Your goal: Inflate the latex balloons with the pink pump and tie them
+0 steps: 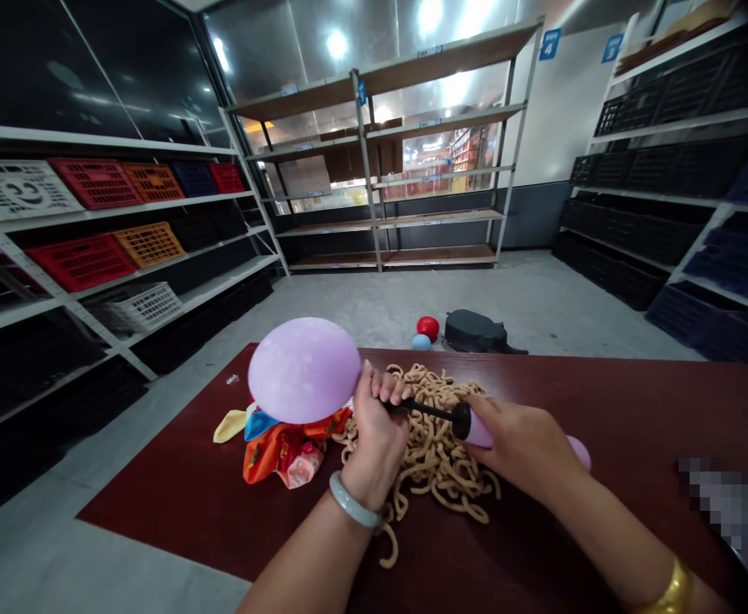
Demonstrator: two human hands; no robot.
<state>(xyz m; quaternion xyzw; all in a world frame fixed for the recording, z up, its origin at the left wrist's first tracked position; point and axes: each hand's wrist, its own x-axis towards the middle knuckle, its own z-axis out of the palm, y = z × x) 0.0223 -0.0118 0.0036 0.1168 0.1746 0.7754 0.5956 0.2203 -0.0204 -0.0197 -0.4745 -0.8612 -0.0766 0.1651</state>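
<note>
A swollen light purple balloon (304, 370) sits left of my left hand (379, 426), whose fingers are closed around its neck and the black end of a hand balloon pump. From there the pump's black rod (432, 411) runs right to its purple barrel (478, 431). My right hand (519, 443) is wrapped around that barrel, and the rounded purple end (579, 452) shows past my hand. The join of balloon and pump is hidden by my left fingers. Beneath both hands lies a pile of tan curled strands (441, 460), probably uninflated long balloons.
Limp coloured cloth-like pieces (277, 448) lie on the dark red table (175, 477) at left. A blurred dark device (732, 512) is at right. On the floor are a red ball (428, 327), a blue ball (420, 342) and a dark bag (476, 330). Shelves (379, 170) with crates surround the room.
</note>
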